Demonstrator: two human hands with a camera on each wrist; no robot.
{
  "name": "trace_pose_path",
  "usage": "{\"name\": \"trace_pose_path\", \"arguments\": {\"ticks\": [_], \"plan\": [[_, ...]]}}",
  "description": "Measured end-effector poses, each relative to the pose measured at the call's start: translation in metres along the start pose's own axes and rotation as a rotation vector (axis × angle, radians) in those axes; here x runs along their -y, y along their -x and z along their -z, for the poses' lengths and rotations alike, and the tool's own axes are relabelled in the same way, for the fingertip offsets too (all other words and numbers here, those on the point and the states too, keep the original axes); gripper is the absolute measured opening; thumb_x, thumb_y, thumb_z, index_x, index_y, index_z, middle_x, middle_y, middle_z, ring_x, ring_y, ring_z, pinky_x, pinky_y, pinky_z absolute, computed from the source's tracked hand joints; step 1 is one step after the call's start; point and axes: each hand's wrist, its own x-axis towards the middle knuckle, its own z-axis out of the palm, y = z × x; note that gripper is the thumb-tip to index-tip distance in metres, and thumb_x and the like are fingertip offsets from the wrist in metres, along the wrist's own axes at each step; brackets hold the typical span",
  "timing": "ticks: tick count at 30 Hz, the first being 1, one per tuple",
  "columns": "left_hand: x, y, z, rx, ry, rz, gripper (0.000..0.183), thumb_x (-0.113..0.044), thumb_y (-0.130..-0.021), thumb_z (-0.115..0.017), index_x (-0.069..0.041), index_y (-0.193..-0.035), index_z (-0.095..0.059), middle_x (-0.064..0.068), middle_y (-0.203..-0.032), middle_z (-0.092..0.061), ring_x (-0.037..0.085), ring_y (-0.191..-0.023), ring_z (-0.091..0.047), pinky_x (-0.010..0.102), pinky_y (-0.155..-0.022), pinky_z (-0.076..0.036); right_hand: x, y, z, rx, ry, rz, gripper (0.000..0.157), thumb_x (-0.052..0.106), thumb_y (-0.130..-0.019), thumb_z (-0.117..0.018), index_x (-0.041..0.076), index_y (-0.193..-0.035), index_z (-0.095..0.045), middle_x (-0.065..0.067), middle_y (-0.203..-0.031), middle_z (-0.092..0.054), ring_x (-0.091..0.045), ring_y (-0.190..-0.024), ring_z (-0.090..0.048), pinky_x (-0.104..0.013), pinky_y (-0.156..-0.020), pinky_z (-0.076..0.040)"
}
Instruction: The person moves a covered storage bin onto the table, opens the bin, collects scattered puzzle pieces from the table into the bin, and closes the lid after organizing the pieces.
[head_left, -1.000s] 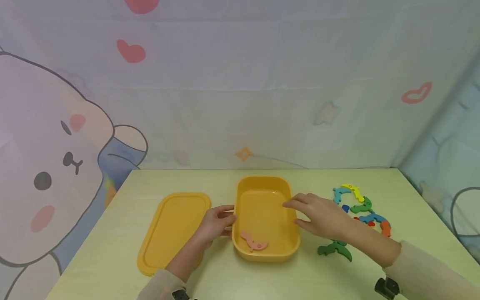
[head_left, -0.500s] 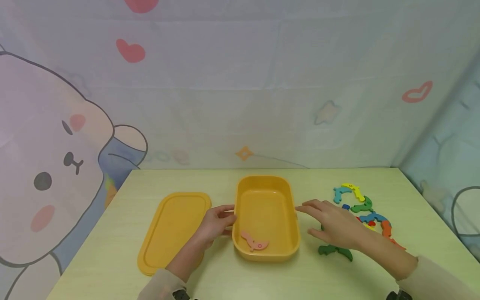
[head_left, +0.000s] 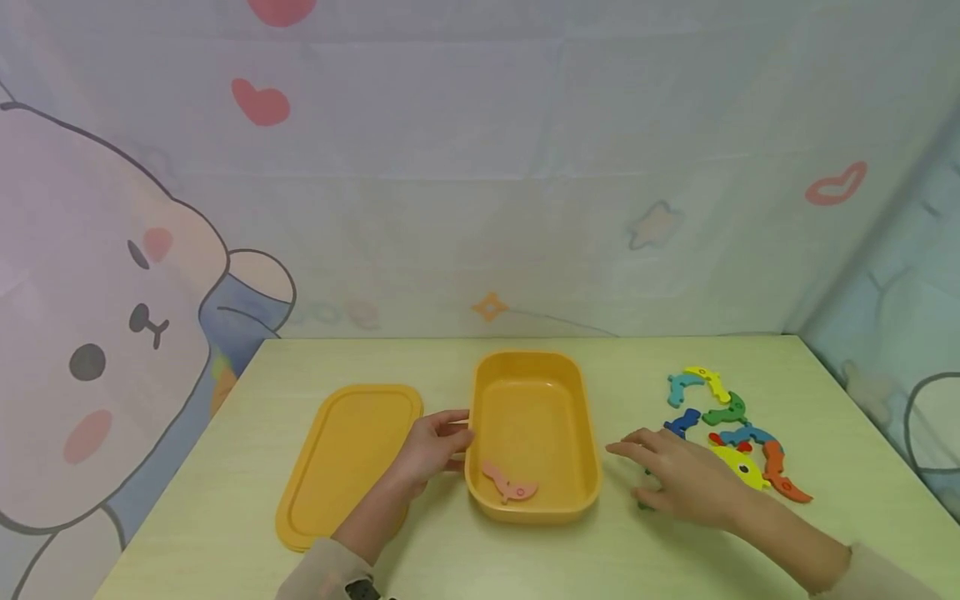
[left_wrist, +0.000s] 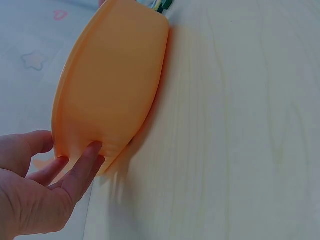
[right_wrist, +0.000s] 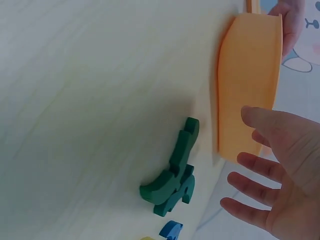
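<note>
A yellow plastic container [head_left: 536,408] stands mid-table with one pink curved puzzle-like piece [head_left: 510,485] in its near left corner. My left hand [head_left: 433,450] touches the container's outer left wall, and in the left wrist view its fingertips [left_wrist: 92,147] lie against that wall with the thumb at the rim. Right of the container, my right hand [head_left: 693,479] hovers with spread fingers and holds nothing. Beneath it lie dark green curved pieces [right_wrist: 172,175], mostly hidden by the hand in the head view but plain in the right wrist view.
At the left lies a yellow lid [head_left: 348,462]. Several coloured pieces are scattered at the right: a yellow head-like piece with an eye [head_left: 742,468], a blue piece [head_left: 682,422], an orange piece [head_left: 780,471] and a green piece [head_left: 726,409]. A patterned cloth [head_left: 480,167] hangs behind the table.
My right hand has moved from over the container's right rim, rightward and toward me, to above the dark green pieces. My left hand and the container have stayed put.
</note>
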Motion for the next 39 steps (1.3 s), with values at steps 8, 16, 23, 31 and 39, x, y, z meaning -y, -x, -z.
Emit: {"name": "trace_pose_path", "arguments": {"ticks": [8,16,23,31,39], "plan": [[0.000,0.000,0.000,-0.002,-0.004,0.001,0.043,-0.010,-0.089,-0.057,0.002,-0.130,-0.048,0.024,-0.118,-0.056,0.030,-0.096,-0.063,0.037,-0.070,-0.056,-0.001,0.012,-0.006,0.016,-0.003,-0.026,0.035,0.028,-0.075,-0.074,0.020,-0.106,-0.062,0.008,-0.093,-0.054,-0.008,-0.076,-0.047,-0.019,-0.056,-0.043],[0.001,-0.001,0.000,0.000,0.013,-0.003,0.044,-0.009,-0.089,-0.057,0.003,-0.130,-0.048,0.024,-0.118,-0.055,0.030,-0.095,-0.063,0.037,-0.071,-0.056,-0.006,0.019,-0.008,0.100,-0.037,-0.095,0.027,0.028,-0.074,-0.074,0.024,-0.099,-0.063,0.010,-0.091,-0.053,-0.010,-0.077,-0.049,-0.018,-0.051,-0.040],[0.003,-0.002,0.000,0.004,0.021,-0.007,0.044,-0.009,-0.088,-0.058,0.003,-0.130,-0.048,0.024,-0.118,-0.056,0.029,-0.093,-0.063,0.037,-0.069,-0.057,-0.007,0.023,-0.013,0.146,-0.042,-0.154,0.025,0.026,-0.074,-0.075,0.026,-0.096,-0.063,0.011,-0.089,-0.053,-0.008,-0.073,-0.046,-0.018,-0.052,-0.040],[0.003,-0.002,0.000,0.007,0.018,-0.003,0.044,-0.010,-0.089,-0.058,0.003,-0.130,-0.048,0.024,-0.118,-0.056,0.028,-0.092,-0.065,0.037,-0.070,-0.056,-0.006,0.026,-0.020,0.140,0.000,-0.204,0.024,0.026,-0.073,-0.076,0.027,-0.093,-0.063,0.010,-0.087,-0.052,-0.009,-0.071,-0.044,-0.016,-0.047,-0.037],[0.003,-0.002,0.000,0.007,0.029,0.000,0.044,-0.010,-0.088,-0.058,0.002,-0.130,-0.048,0.025,-0.118,-0.056,0.030,-0.093,-0.064,0.037,-0.069,-0.057,-0.009,0.028,-0.024,0.115,0.037,-0.214,0.024,0.024,-0.072,-0.077,0.026,-0.092,-0.062,0.010,-0.084,-0.049,-0.011,-0.071,-0.045,-0.016,-0.046,-0.037]]}}
